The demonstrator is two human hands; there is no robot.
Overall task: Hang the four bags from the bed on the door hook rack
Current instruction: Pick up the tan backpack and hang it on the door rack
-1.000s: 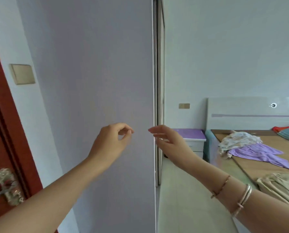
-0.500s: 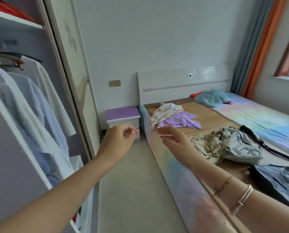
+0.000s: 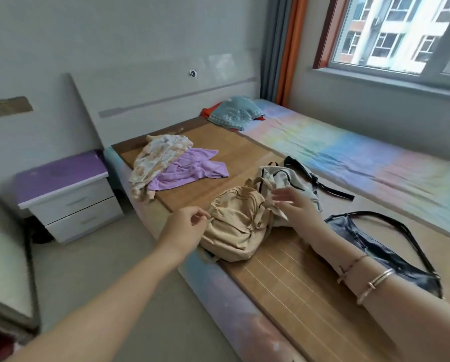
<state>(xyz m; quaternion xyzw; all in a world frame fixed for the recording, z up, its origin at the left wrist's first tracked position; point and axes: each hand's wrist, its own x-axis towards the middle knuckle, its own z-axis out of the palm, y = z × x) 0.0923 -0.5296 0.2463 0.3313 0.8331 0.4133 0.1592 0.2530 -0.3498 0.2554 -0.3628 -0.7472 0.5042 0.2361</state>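
Observation:
Three bags lie on the bed's bamboo mat (image 3: 284, 278). A tan backpack (image 3: 237, 226) sits at the near edge. Behind it rests a pale grey bag (image 3: 286, 178) with a black strap. A dark blue shoulder bag (image 3: 370, 246) with a black strap lies to the right, partly under my forearm. My left hand (image 3: 184, 226) hovers at the tan backpack's left side, fingers loosely curled and holding nothing. My right hand (image 3: 294, 207) is open above the backpack's right side, fingers spread. The door and hook rack are out of view.
Crumpled floral and purple clothes (image 3: 171, 165) lie further up the mat. A teal pillow (image 3: 234, 113) sits by the headboard. A purple-topped nightstand (image 3: 67, 192) stands left of the bed. Bare floor (image 3: 93, 262) lies between me and the nightstand. A window (image 3: 401, 32) is at the right.
The view has swung from the door and wardrobe to the bed. Both hands have come down over the tan backpack.

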